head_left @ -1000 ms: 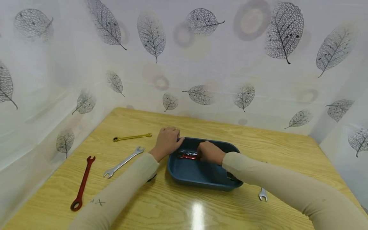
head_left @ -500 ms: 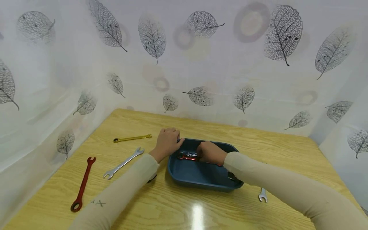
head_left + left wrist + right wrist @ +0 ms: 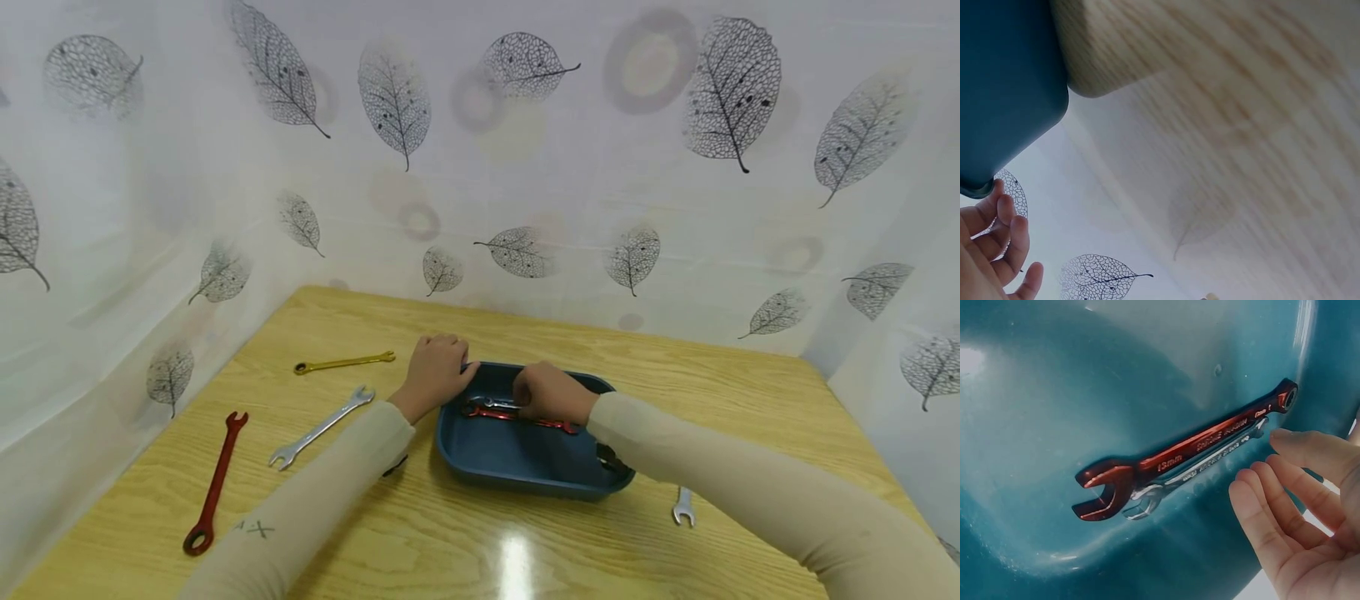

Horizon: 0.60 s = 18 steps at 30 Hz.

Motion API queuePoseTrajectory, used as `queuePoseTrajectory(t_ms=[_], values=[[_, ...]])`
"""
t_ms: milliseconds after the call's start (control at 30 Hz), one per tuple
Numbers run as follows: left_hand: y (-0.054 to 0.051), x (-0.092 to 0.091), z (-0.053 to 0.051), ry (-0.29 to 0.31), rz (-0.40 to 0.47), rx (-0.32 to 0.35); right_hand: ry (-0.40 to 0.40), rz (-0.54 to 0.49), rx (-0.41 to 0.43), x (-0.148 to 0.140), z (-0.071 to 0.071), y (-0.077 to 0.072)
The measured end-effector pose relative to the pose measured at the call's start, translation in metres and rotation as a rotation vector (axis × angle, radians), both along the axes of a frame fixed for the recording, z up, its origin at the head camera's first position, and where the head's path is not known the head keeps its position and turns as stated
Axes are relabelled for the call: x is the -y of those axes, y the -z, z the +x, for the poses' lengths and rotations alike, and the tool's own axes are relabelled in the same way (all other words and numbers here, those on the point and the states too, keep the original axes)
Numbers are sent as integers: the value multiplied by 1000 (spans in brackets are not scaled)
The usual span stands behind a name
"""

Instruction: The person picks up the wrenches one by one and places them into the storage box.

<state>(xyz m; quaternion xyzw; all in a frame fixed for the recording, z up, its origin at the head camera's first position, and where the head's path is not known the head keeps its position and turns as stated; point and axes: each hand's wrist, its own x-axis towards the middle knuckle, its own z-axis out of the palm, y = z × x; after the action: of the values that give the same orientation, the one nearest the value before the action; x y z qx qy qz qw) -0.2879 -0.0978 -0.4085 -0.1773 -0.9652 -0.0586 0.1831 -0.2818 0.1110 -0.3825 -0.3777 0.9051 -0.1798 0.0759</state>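
Right wrist view: a stiff, likely slick red wrench (image 3: 1197,443), best pinched mid-shank, lies beside a silver wrench (image 3: 1216,459) in the blue tray (image 3: 517,485), partly hidden from the head view by the relaxed, empty right hand (image 3: 553,395), while the left hand (image 3: 437,373) grips the tray's far-left rim.

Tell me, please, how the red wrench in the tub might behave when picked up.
The red wrench looks like metal, so likely stiff and heavy for its size. Its glossy finish may be slippery. Lying flat, it probably won't roll.
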Motion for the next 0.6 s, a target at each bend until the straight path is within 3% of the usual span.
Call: queuePoseTrajectory(t_ms=[600], values=[[-1, 0, -2, -10, -18, 23, 62, 17, 1, -7, 11, -27]])
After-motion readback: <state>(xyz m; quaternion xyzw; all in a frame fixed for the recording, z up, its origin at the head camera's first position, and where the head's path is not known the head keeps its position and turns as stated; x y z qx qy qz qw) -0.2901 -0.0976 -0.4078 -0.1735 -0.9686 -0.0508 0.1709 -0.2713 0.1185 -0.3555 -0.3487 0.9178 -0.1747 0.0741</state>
